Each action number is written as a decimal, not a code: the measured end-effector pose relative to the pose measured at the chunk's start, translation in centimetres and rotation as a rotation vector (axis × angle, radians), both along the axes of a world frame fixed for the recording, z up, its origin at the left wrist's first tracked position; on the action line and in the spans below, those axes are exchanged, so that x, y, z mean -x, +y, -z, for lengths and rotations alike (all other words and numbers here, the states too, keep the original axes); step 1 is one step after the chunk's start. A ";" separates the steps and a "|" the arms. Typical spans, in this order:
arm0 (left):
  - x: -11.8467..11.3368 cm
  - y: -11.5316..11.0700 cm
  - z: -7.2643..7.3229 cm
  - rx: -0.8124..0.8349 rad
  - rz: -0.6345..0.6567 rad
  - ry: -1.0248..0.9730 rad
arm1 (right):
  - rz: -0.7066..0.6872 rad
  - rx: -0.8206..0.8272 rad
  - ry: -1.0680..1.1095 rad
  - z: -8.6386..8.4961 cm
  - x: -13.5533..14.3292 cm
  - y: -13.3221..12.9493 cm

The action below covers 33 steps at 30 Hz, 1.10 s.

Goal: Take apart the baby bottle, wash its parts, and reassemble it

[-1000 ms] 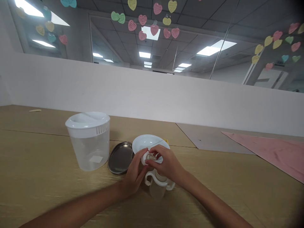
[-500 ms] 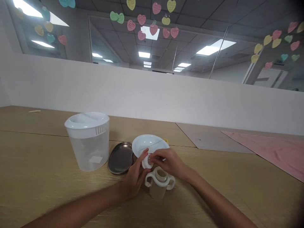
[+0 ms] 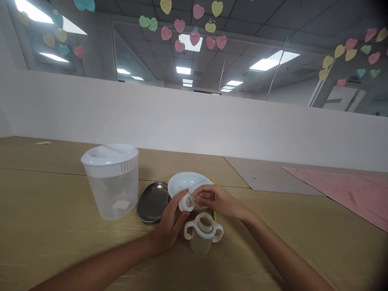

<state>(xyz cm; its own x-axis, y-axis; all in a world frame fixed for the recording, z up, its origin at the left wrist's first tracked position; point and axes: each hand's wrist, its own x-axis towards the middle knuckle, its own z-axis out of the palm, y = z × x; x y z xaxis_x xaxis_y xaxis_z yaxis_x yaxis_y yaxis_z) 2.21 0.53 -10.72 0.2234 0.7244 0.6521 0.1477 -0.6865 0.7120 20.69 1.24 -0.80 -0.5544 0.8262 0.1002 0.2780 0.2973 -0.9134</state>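
Beyond an open two-handled bottle, a white ring and a small clear piece are held in two hands.
The bottle is stood upright on the table, its mouth uncovered; the ring is gripped between the thumb and fingers of the left hand, while the clear piece is pinched in the fingertips of the right hand, close beside the ring; whether the two are touching cannot be told. Farther off, a metal tray is set between a white bowl and a lidded clear container, with heart-shaped notes stuck to the glass beyond.
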 end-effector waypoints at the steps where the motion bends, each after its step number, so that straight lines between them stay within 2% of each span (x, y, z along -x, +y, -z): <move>1: 0.0 0.1 -0.1 0.010 -0.025 -0.007 | 0.019 0.025 0.010 0.1 -0.1 0.2; 4: -0.2 0.4 -0.3 0.045 -0.142 -0.016 | 0.123 0.006 0.014 0.4 -0.4 0.9; 7: -0.4 0.7 -0.2 0.072 -0.258 0.032 | 0.355 -0.182 -0.143 1.0 -0.6 1.7; 9: -0.5 0.9 0.0 0.071 -0.315 0.079 | 0.459 -0.304 -0.311 1.4 -0.7 2.0; 13: -0.6 1.2 0.2 0.027 -0.377 0.185 | 0.427 -0.364 -0.527 2.2 -0.7 2.2; 21: -0.6 1.5 0.0 -0.039 -0.377 0.348 | 0.394 -0.397 -0.653 2.7 -0.7 2.2; 26: -0.5 1.0 -0.3 -0.021 -0.382 0.260 | 0.383 -0.422 -0.692 3.0 -0.7 2.3; 28: -0.4 0.8 -0.8 -0.024 -0.387 0.179 | 0.383 -0.429 -0.689 3.1 -0.8 2.4; 30: -0.3 0.7 -2.1 -0.052 -0.380 0.095 | 0.392 -0.433 -0.685 3.2 -0.9 2.5; 33: 0.5 0.5 -5.3 -0.119 -0.385 -0.003 | 0.416 -0.422 -0.672 3.1 -1.0 2.6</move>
<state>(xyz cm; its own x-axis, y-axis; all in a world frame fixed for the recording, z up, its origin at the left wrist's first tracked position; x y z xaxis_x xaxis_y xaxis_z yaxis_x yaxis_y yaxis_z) 1.71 1.02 -5.41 -0.0514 0.6745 0.7365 0.4083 -0.6588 0.6318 21.73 3.84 -3.87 -0.2697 0.9413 0.2031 0.8752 0.3276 -0.3561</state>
